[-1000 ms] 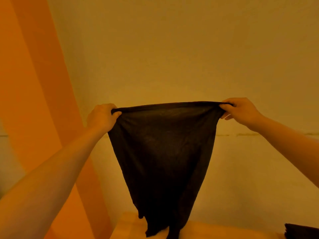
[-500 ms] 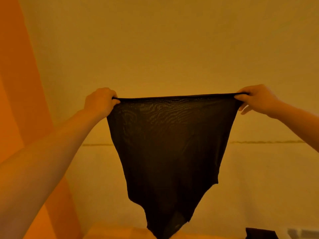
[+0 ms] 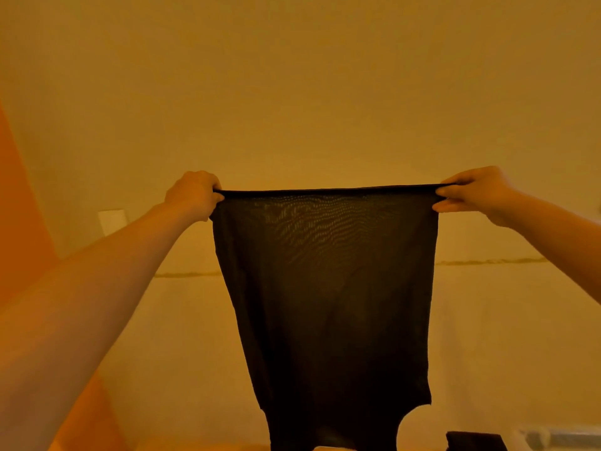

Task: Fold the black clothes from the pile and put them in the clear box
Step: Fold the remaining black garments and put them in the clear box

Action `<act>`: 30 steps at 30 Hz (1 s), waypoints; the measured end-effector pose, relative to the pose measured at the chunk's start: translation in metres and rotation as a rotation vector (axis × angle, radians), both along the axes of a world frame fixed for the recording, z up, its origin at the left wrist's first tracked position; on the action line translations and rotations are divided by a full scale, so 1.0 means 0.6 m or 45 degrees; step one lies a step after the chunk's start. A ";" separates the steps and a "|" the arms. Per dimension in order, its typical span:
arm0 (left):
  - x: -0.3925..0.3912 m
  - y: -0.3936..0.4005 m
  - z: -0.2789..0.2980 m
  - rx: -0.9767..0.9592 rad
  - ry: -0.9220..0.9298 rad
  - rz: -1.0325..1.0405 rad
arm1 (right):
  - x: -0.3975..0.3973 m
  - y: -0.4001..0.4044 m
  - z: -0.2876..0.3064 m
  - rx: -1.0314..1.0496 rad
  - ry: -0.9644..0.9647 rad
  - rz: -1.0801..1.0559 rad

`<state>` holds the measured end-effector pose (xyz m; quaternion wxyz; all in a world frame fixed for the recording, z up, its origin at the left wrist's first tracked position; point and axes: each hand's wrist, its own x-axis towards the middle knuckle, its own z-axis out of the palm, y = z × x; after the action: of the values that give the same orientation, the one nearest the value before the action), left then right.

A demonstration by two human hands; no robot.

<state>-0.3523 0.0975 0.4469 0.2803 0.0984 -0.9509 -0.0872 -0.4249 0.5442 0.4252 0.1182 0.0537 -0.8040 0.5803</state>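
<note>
- Both arms reach forward and up, holding a black garment [image 3: 325, 288] out in front of a plain wall [image 3: 292, 92].
- The left hand [image 3: 192, 195] is curled into a fist round the top left corner of the garment; its grip is clamped on the cloth, knuckles toward the camera.
- The right hand [image 3: 478, 190] pinches the top right corner between thumb and fingers; its grip is likewise clamped on the cloth, with the lower fingers pointing left below the hem.
- The top edge runs taut and nearly level between the two hands, rolled into a thin dark band.
- Below that edge the garment hangs free, wide at the top and narrowing toward the bottom; the cloth is thin, and light shows through the upper part as a wavy pattern.
- At the lower right of the garment a rounded cut-out opens in its edge; its bottom end runs out of view at the lower border.
- More black cloth [image 3: 474, 441] lies at the bottom right, well apart from the hands.
- Just right of it is a pale, clear edge, perhaps the box [image 3: 559, 434]; too little shows to be sure.
- An orange band [image 3: 19, 206] runs down the left side of the wall, and a small pale plate [image 3: 112, 221] sits on the wall near the left forearm.
- A thin horizontal seam [image 3: 487, 262] crosses the wall behind the garment.
</note>
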 end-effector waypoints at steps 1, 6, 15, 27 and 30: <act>-0.016 -0.003 -0.005 -0.020 -0.014 -0.005 | -0.011 -0.006 -0.007 -0.050 -0.026 -0.008; -0.074 -0.018 -0.028 -0.079 0.036 -0.009 | -0.062 -0.028 -0.031 -0.119 0.013 -0.094; -0.059 -0.050 -0.032 -0.102 0.409 -0.252 | -0.042 -0.025 -0.040 -0.046 0.316 -0.178; 0.163 -0.036 -0.237 -0.299 0.259 -0.537 | 0.150 0.028 -0.205 0.146 0.136 0.002; 0.231 -0.038 -0.330 -0.312 0.138 -0.598 | 0.208 0.046 -0.293 0.206 0.019 0.137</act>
<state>-0.2137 0.0748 0.2491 0.3127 -0.1644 -0.9347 -0.0394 -0.2999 0.5720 0.2496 0.0882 0.1107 -0.8433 0.5185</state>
